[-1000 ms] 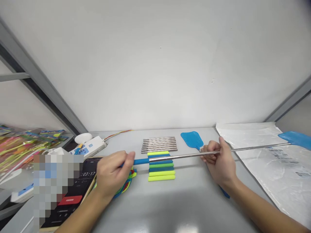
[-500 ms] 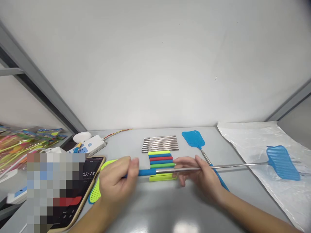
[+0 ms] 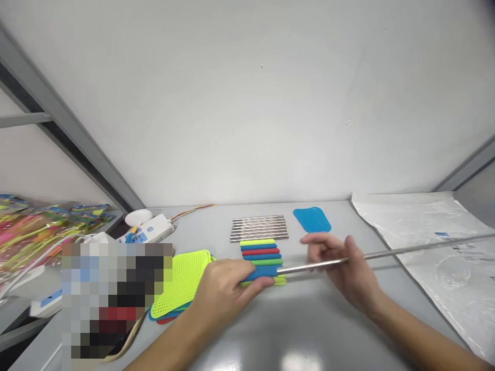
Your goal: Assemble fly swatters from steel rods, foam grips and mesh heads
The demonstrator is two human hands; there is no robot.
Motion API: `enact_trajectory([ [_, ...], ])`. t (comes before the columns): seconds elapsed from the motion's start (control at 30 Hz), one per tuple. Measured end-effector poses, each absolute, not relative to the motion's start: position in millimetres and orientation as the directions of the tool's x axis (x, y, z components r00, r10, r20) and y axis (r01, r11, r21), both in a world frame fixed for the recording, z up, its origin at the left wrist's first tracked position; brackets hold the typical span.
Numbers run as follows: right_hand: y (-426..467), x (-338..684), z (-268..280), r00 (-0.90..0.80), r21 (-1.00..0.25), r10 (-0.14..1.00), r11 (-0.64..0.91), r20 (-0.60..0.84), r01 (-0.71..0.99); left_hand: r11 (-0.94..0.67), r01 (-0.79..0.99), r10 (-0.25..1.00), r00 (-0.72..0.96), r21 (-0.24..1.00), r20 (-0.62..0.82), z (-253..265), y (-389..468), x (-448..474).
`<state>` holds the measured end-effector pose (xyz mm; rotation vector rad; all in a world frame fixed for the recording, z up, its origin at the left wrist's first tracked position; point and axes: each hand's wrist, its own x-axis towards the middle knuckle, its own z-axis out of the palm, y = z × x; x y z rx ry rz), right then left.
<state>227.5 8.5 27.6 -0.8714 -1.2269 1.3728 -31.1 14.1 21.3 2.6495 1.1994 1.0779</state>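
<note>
My left hand is wrapped round the blue handle of a fly swatter. Its metal rod stretches right, past the frame's edge, so the swatter's head is out of sight. Loosely curled about that rod is my right hand, its thumb against the metal and the forefinger stretched out. Beneath the swatter lie several coloured handle sleeves, partly covered. Behind them several metal rods lie side by side. A second blue swatter head lies beyond my right hand, the part below it hidden.
Yellow-green swatter heads are stacked left of my left hand, blue and red ones underneath. A blurred-out patch covers most of a phone. Further back sits a white power strip. A white plastic bag covers the right side; packaged items lie far left.
Both hands have moved right along with the swatter, and its blue head has left the frame. The rod now tilts up toward the right. More of the yellow-green stack shows.
</note>
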Motion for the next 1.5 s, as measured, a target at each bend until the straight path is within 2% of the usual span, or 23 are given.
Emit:
enact_trajectory([
  [0.07,18,238,32,0.043,-0.936,0.993,0.122,0.114,-0.329,-0.668,0.689,0.683,0.419,0.281,0.598,27,21,-40],
  [0.13,27,251,38,0.182,-0.894,0.981,0.137,0.063,-0.427,-0.632,0.734,0.688,0.384,0.248,0.616,31,29,-53],
  [0.27,39,267,46,0.263,-0.837,0.965,0.158,0.017,-0.524,-0.581,0.788,0.696,0.351,0.204,0.627,40,37,-72],
  [0.47,25,239,36,0.196,-0.857,0.980,0.107,0.007,-0.504,-0.632,0.750,0.637,0.358,0.196,0.683,41,25,-57],
  [0.63,-6,193,16,-0.142,-0.925,0.990,-0.066,-0.014,-0.373,-0.712,0.656,0.639,0.457,0.252,0.619,32,9,-31],
  [0.73,-10,188,13,-0.247,-0.931,0.969,-0.094,-0.005,-0.352,-0.713,0.635,0.662,0.473,0.296,0.581,30,6,-27],
  [0.8,-6,195,16,-0.232,-0.932,0.973,-0.087,-0.003,-0.353,-0.708,0.641,0.671,0.480,0.297,0.566,31,7,-29],
  [0.97,17,225,30,0.112,-0.840,0.992,0.012,-0.058,-0.542,-0.648,0.700,0.713,0.418,0.301,0.563,34,14,-40],
  [1.03,24,232,31,0.155,-0.808,0.982,0.001,-0.112,-0.589,-0.612,0.729,0.740,0.392,0.306,0.547,35,17,-46],
  [1.13,29,233,27,0.127,-0.810,0.983,-0.033,-0.132,-0.585,-0.591,0.745,0.757,0.378,0.310,0.533,35,17,-47],
  [1.3,14,208,19,0.183,-0.859,0.981,0.044,-0.059,-0.509,-0.623,0.719,0.737,0.407,0.309,0.540,33,5,-31],
  [1.5,-13,181,8,-0.059,-0.895,0.998,-0.036,-0.010,-0.445,-0.614,0.717,0.769,0.446,0.331,0.458,28,-9,-14],
])
